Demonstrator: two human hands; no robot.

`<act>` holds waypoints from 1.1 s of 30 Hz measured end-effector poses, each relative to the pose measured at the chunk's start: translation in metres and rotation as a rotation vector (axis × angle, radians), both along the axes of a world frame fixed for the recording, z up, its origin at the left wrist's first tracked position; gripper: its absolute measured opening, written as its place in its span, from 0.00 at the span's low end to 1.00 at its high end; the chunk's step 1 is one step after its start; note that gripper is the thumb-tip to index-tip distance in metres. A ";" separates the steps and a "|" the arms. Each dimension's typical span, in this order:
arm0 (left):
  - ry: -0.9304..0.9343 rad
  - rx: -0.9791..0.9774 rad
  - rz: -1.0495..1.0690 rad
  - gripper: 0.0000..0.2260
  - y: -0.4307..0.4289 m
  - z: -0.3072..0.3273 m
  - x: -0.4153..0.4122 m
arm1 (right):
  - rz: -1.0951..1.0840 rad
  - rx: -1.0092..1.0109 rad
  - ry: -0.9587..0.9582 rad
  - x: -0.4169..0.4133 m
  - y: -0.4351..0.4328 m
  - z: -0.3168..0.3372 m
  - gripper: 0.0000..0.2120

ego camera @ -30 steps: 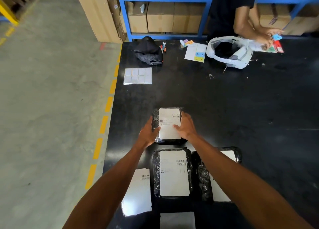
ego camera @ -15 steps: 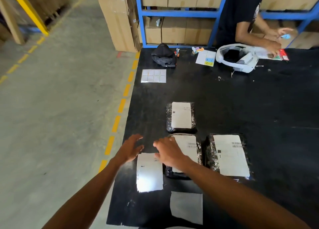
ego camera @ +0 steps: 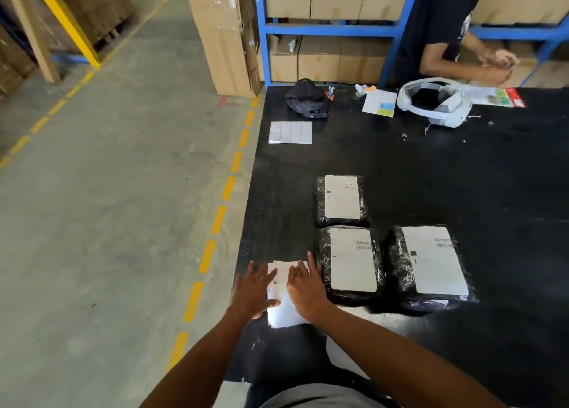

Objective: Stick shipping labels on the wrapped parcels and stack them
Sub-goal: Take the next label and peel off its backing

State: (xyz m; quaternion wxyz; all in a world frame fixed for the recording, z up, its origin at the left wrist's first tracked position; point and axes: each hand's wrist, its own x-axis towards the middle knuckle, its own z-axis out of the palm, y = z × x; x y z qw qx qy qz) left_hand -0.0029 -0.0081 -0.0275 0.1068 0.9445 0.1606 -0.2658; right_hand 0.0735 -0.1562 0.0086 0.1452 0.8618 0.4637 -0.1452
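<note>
Three black wrapped parcels lie on the black table (ego camera: pixel 462 176), each with a white label on top: a far one (ego camera: pixel 341 199), a near middle one (ego camera: pixel 351 264) and a near right one (ego camera: pixel 431 264). A loose white label sheet (ego camera: pixel 284 310) lies flat near the table's left edge. My left hand (ego camera: pixel 252 290) and my right hand (ego camera: pixel 303 287) both rest on this sheet with fingers spread and straight. Another pale sheet (ego camera: pixel 341 357) is partly hidden under my right forearm.
A sheet of small square stickers (ego camera: pixel 290 132), a black cap (ego camera: pixel 306 98), a note paper (ego camera: pixel 379 102) and a white headset (ego camera: pixel 434 104) lie at the far end. Another person works there, before blue shelves with cardboard boxes. The table's left edge drops to the concrete floor.
Both hands left the far parcel, which stays on the table, and came back to the loose label sheet at the left. They now lie flat on it.
</note>
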 end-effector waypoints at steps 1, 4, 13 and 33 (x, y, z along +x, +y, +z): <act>-0.023 0.009 0.003 0.36 -0.001 -0.002 -0.002 | -0.020 0.022 -0.002 -0.001 -0.001 -0.004 0.23; -0.082 -0.005 0.018 0.33 -0.001 -0.005 -0.010 | -0.028 0.023 -0.001 -0.003 -0.002 -0.011 0.25; -0.147 -0.195 0.172 0.23 -0.002 0.001 -0.016 | -0.044 0.080 0.052 0.006 -0.010 0.001 0.15; -0.665 -1.223 0.578 0.31 -0.027 0.121 0.040 | -0.642 0.758 0.970 0.096 -0.062 0.102 0.14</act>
